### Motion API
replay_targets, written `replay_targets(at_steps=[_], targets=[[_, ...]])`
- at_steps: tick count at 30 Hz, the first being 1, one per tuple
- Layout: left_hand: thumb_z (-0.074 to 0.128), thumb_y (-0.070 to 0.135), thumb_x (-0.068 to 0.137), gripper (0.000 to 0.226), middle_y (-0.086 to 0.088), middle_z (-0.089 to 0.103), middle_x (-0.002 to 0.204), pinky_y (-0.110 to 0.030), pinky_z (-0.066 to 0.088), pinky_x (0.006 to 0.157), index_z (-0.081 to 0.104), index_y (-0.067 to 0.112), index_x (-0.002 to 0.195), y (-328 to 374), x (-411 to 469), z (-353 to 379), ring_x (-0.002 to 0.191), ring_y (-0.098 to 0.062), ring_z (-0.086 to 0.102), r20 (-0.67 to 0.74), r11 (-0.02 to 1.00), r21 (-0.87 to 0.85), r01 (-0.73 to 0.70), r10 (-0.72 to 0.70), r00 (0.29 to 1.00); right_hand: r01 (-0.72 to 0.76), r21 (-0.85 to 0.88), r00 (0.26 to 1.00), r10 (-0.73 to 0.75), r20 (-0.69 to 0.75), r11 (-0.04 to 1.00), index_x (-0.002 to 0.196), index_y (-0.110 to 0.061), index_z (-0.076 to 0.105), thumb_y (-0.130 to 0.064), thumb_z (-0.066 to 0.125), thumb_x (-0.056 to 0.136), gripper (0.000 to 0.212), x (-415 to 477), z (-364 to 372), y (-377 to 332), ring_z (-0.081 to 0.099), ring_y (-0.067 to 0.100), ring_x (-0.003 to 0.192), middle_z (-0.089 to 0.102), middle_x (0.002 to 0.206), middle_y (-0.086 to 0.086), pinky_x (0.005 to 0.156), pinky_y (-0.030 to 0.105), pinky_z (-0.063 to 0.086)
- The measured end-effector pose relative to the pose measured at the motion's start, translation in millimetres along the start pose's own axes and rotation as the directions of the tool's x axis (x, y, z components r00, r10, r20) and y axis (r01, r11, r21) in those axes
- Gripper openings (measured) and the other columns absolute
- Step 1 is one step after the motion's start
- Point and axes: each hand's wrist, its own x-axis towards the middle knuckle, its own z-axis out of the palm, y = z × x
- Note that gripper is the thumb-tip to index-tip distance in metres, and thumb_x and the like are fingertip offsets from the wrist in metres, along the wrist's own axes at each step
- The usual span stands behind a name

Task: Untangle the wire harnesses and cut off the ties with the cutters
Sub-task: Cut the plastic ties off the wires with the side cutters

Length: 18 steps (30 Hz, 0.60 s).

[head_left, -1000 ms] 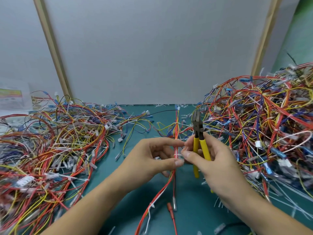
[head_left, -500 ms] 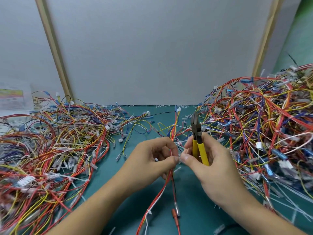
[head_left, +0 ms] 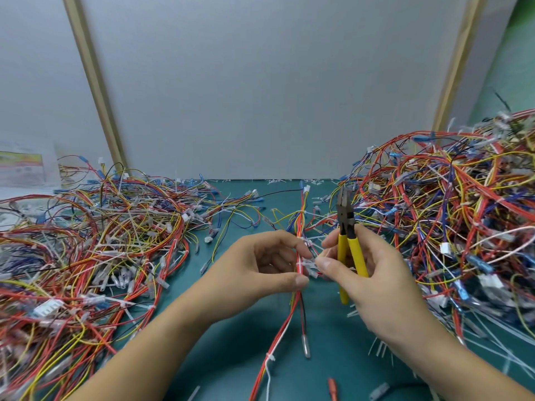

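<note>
Left hand (head_left: 260,272) pinches harness (head_left: 300,224) between thumb and forefinger | right hand (head_left: 385,287) grips cutters (head_left: 357,256), fingertips picking at white tie (head_left: 307,266) just beside left thumb | risk: blades nick a wire, the tie looks snug against the insulation

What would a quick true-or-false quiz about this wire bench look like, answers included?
1. The right hand holds the yellow-handled cutters. True.
2. The cutters' nose points down at the table. False: it points up, away from the person.
3. The left hand pinches a wire harness. True.
4. The cutters are biting a tie. False: their nose stands above the hands, clear of the white tie at the fingertips.
5. A left wire pile and a right wire pile lie on the green mat. True.
</note>
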Motion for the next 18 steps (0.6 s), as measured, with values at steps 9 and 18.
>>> replay_targets(at_steps=[9,18], targets=[[0.078,0.0,0.078,0.047,-0.001,0.072,0.107,-0.023,0.056,0.078,0.068,0.017,0.12,7,1,-16,0.074,-0.013,0.067,-0.289,0.996,0.058,-0.066,0.08,0.954,-0.213,-0.117,0.949,0.234,0.212,0.97,0.085,-0.02,0.074,-0.07,0.058,0.084,0.053,-2,-12,-21,0.065,0.031,0.062,0.067,0.073,0.01,0.071,0.05,0.057],[0.08,0.009,0.078,0.076,0.0,0.069,0.122,-0.023,0.054,0.08,0.05,0.039,0.141,3,1,-15,0.076,-0.015,0.065,-0.238,0.995,0.04,-0.087,0.094,0.967,-0.39,-0.072,0.863,0.392,0.317,0.918,0.08,-0.008,0.072,-0.061,0.055,0.074,0.055,-6,-5,-20,0.061,0.027,0.056,0.062,0.066,0.007,0.058,0.039,0.055]])
